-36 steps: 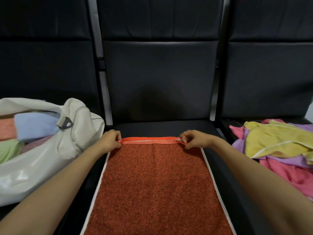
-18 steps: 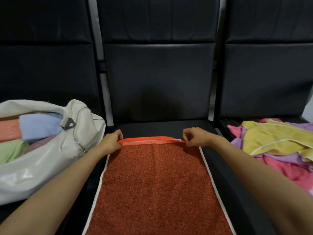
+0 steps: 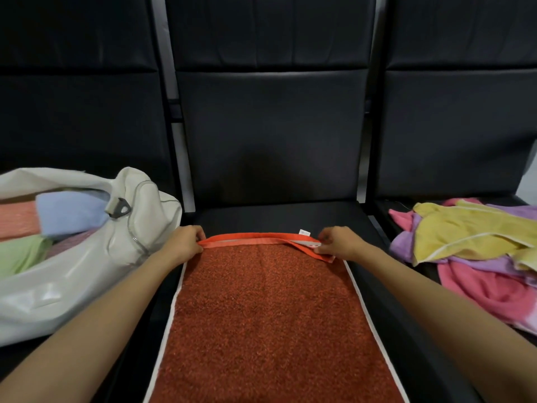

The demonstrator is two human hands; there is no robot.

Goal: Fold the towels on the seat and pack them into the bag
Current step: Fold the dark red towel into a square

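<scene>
While both hands hold the far edge of one towel, a white bag (image 3: 87, 257) sits on the seat to the left of the left hand. Its mouth is open, and its side is just beside the left wrist. Folded towels lie inside it: a peach towel (image 3: 17, 219) farthest from the hands, a blue towel (image 3: 69, 210) next to it, and a green towel (image 3: 20, 254) below them. A grey metal ring (image 3: 120, 209) hangs by the zip of the bag.

The left hand (image 3: 186, 242) has its fingers and thumb curled, and it pinches the far left corner of the orange towel (image 3: 261, 315). This towel lies flat on the middle seat (image 3: 276, 216) between the two arms, and it runs from the hands down to the bottom of the view. Thin white strips run along its left and right sides. Its far edge is a bright orange band that goes from one hand to the other. A small white tag (image 3: 304, 232) sticks up from that band, just left of the right hand.

The right hand (image 3: 340, 242) pinches the far right corner of the towel with curled fingers. The band is turned over a little there, so a pale strip shows.

To the right of the right hand, on the next seat, is a messy pile of crumpled towels. A yellow towel (image 3: 459, 234) lies on top, purple towels (image 3: 404, 245) peek out around it, and a pink towel (image 3: 479, 289) lies closest to the right arm.
</scene>
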